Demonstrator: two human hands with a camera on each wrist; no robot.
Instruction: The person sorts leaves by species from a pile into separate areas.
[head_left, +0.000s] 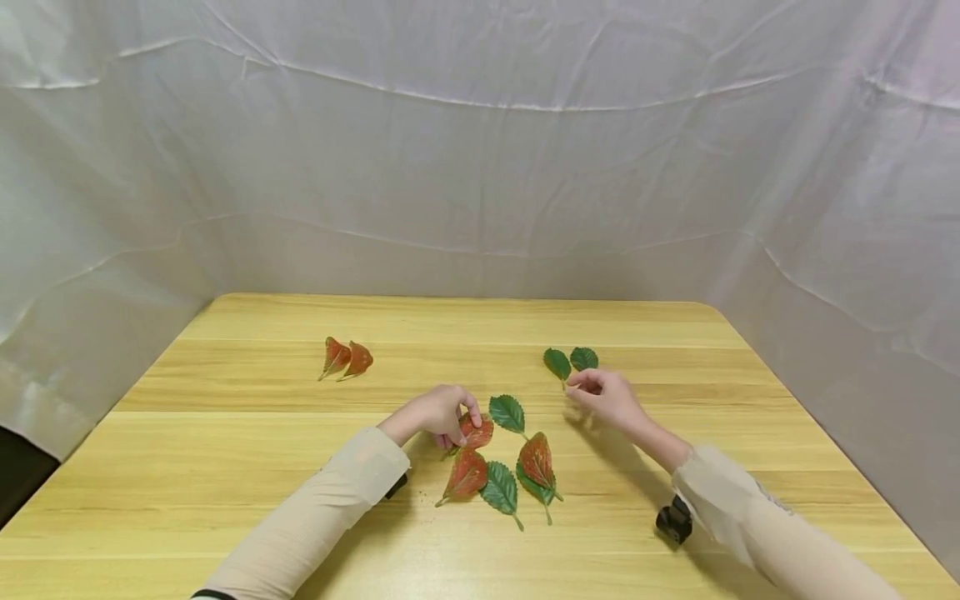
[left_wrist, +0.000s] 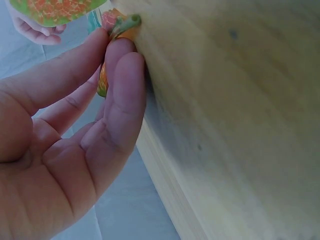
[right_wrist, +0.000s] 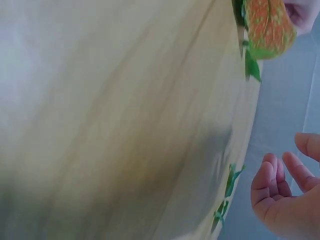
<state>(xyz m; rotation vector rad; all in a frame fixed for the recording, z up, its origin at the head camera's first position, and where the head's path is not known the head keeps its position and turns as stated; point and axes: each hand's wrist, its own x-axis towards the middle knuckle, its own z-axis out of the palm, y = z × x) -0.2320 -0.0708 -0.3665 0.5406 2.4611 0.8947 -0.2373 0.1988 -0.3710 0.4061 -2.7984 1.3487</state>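
A red leaf with a green stem lies at the left of a ring of leaves, and my left hand pinches it near the stem between thumb and fingers. In the left wrist view, the stem end pokes out past the fingertips of the left hand. My right hand hovers over the table with its fingertips close to the stem of a green leaf. Thumb and forefinger of the right hand stand apart in the right wrist view, with nothing between them.
Around the ring on the wooden table lie another red leaf, green leaves, and a red leaf overlapping a green one. Two red leaves lie far left. A second green leaf lies far right.
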